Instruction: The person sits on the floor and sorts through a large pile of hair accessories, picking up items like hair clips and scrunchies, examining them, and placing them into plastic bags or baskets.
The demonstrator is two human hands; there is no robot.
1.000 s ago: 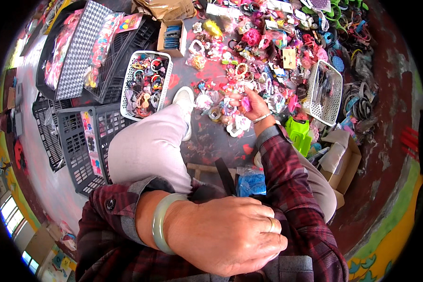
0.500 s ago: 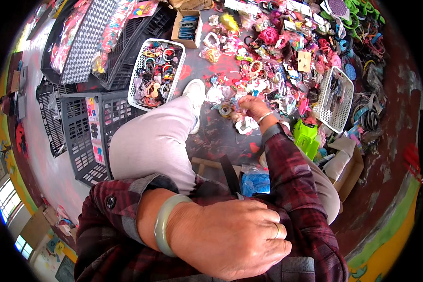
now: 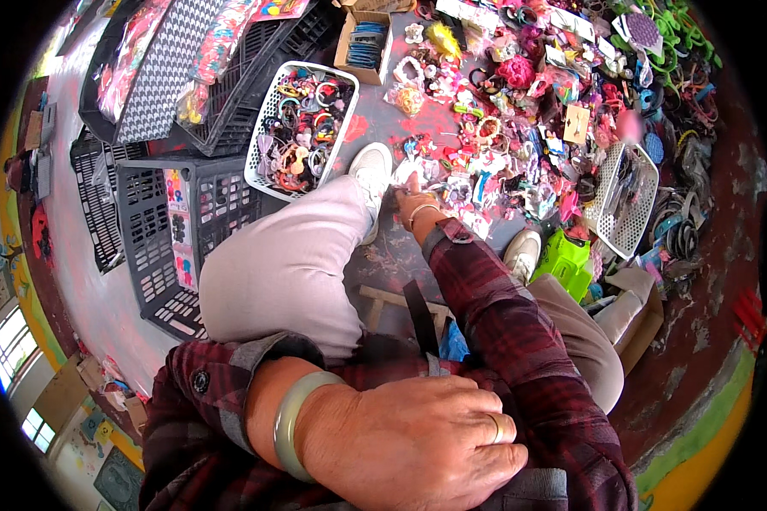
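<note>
My right hand reaches down to the near left edge of a heap of hair accessories on the floor. One finger stretches forward and the thumb stands apart; nothing shows in its grip. White and pink pieces lie just beyond the fingertips, among them a blue-and-white clip. Across my lap rests my left hand, back upward, with a pale green bangle at the wrist. Its fingers curl under, which hides whatever they may hold.
A white basket of hair ties stands beyond my left shoe. Dark plastic crates are at left. A cardboard box sits further back. At right lie another white basket and a bright green object.
My right hand has moved left along the heap's near edge, and its fingers have spread. My left hand stays on my lap. The view has shifted slightly.
</note>
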